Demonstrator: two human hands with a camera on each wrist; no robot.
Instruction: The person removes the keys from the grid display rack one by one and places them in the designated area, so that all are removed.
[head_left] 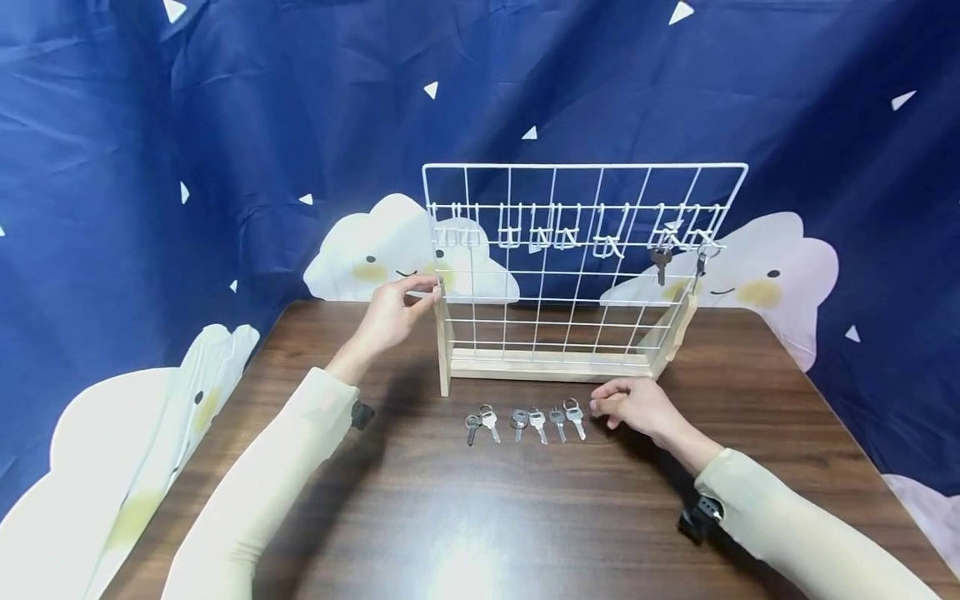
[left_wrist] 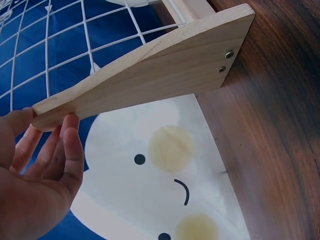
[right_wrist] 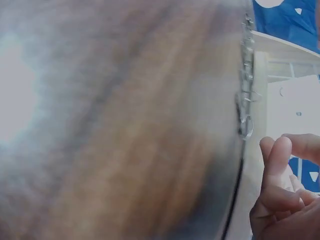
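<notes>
My left hand pinches the upper end of the wooden side support of a white wire grid rack, thumb on one face and fingers on the other. My right hand is low over the table, just right of the rightmost key, fingers bent and nothing visible between them. Several metal keys with rings lie in a row before the rack, including a dark key at the left end. On hooks at the rack's right side hang a brownish key and a darker one.
White hooks line the upper part of the grid. A wooden base bar joins the two side supports on the brown table. Behind stands a blue curtain with clouds and white triangles.
</notes>
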